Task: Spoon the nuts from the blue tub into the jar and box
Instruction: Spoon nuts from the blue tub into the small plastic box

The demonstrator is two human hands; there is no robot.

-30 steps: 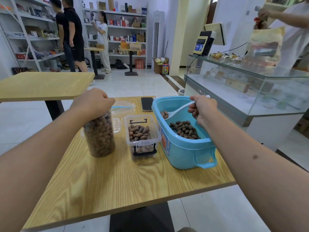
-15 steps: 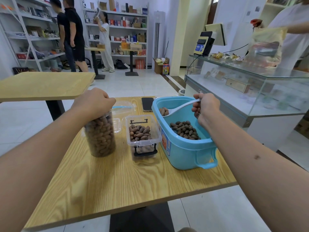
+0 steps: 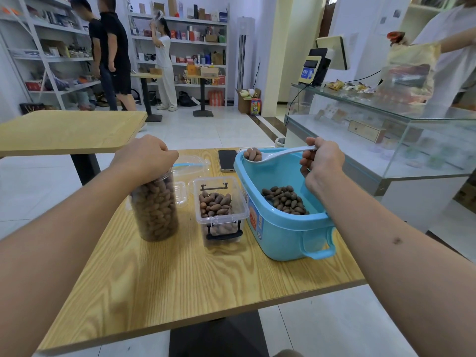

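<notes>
Change: spoon (image 3: 273,156) has lifted out of the nut pile, now level over the far rim with a few nuts.
Blue tub (image 3: 286,233): right of the box, keeping the carry short.
Jar (image 3: 155,208): nearly full; left hand (image 3: 144,158) curled over its top, steadying it.
Box (image 3: 219,199): open, part filled, between jar and tub.
Right hand (image 3: 322,161): fingers curled, pinching the handle end.

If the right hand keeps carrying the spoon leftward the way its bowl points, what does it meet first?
Probably the phone, just past the blue tub rim. The spoon in the right hand seems raised, so it may pass above; depth is unclear.
</notes>
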